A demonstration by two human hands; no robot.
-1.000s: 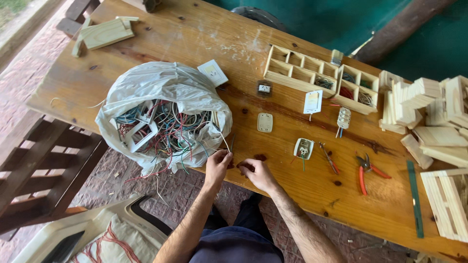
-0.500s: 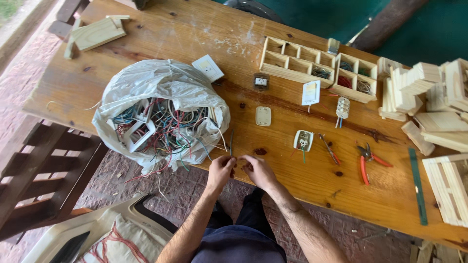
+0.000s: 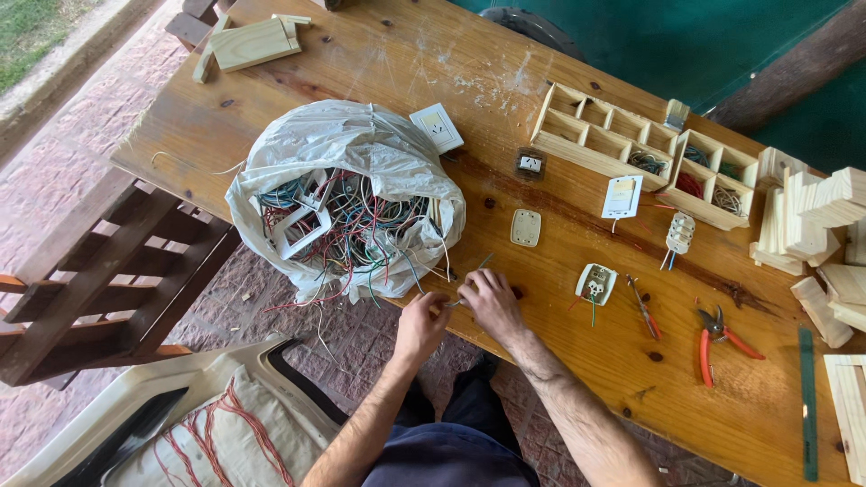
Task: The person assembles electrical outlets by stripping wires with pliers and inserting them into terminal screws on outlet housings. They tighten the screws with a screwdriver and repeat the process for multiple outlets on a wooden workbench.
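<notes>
My left hand point(image 3: 421, 326) and my right hand point(image 3: 488, 304) meet at the near edge of the wooden table point(image 3: 361, 63). Together they pinch a thin piece of wire point(image 3: 458, 301) between the fingertips. Just left of them lies an open white plastic bag point(image 3: 347, 144) stuffed with tangled coloured wires point(image 3: 361, 225) and white switch frames. Loose wire ends hang from the bag over the table edge by my left hand.
On the table to the right: a beige cover plate point(image 3: 525, 227), a socket module point(image 3: 595, 283), small pliers point(image 3: 642, 307), red cutters point(image 3: 714, 341), a green ruler point(image 3: 807, 401). A wooden compartment tray point(image 3: 595, 135) and wood blocks point(image 3: 812, 225) stand farther back. A wooden bench point(image 3: 90, 289) is at left.
Both hands have closed in on each other at the table edge and now work the same bit of wire. The view has shifted slightly.
</notes>
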